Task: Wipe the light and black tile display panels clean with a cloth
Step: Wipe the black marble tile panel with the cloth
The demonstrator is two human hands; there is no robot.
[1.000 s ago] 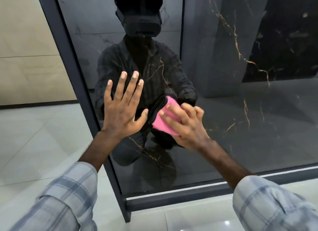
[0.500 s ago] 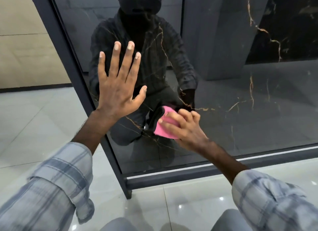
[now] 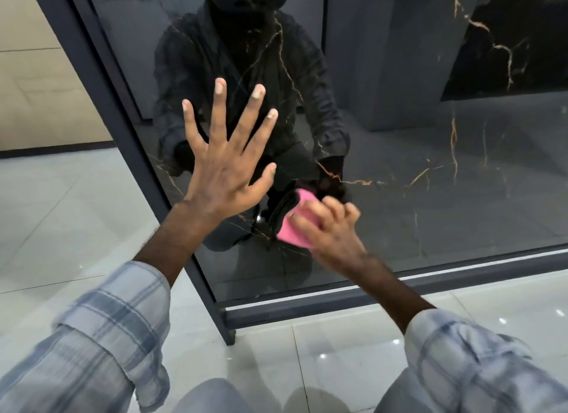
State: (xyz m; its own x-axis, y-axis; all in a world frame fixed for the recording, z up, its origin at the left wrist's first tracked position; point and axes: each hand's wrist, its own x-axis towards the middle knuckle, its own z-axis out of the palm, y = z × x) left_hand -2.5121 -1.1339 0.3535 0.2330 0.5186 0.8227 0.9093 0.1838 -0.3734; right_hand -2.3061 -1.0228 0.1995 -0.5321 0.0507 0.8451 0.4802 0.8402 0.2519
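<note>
While wiping low on the black panel (image 3: 430, 197), pink cloth (image 3: 293, 228) gripped in right hand (image 3: 333, 232), left hand (image 3: 227, 169) splayed flat above: judged partway done.

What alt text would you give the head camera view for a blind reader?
A person's right hand holds a pink cloth against a glossy black gold-veined tile panel, while the left hand lies flat on it, fingers spread.

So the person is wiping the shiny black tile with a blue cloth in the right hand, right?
Not quite. The head view shows the cloth is pink, not blue. The right hand does hold it against the shiny black tile panel.
</note>
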